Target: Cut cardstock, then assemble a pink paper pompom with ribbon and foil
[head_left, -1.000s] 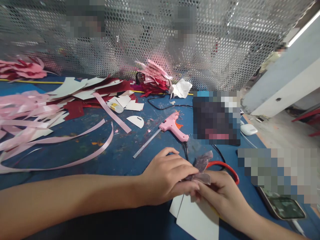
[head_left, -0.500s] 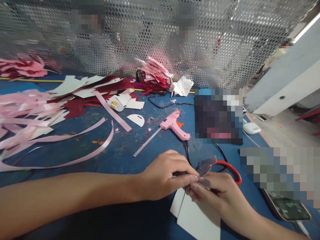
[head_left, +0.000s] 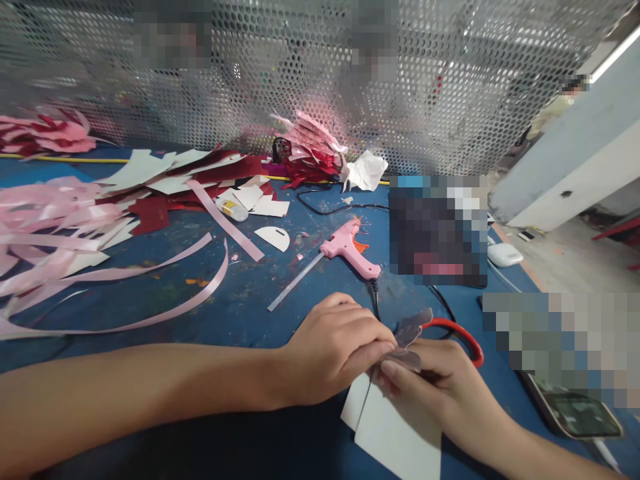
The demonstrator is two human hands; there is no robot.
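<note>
Thumb and fingers of my left hand [head_left: 337,350] pinch the near side of a small greyish, shiny piece with wavy edges [head_left: 413,333]; its kind is unclear. My right hand [head_left: 443,380] grips the same piece from the other side, fingertips close to the left ones. Beyond my right hand curves a red handle loop [head_left: 465,337], partly covered by the hand. White card pieces [head_left: 400,433] lie beneath both hands. Farther off, a pink glue gun [head_left: 350,250] rests on its side with a clear glue stick [head_left: 295,283] sticking out of its back.
Pink ribbons [head_left: 65,220] and white and dark red sheets [head_left: 165,177] are heaped at left. A half-round white card [head_left: 273,238] lies mid-table. Perforated metal [head_left: 300,80] stands behind. To the right are a phone [head_left: 575,407], a white case [head_left: 505,254] and cables.
The left fingers have curled in slightly against the greyish piece, and its edges have tilted a little. Both hands keep nearly the same place.
</note>
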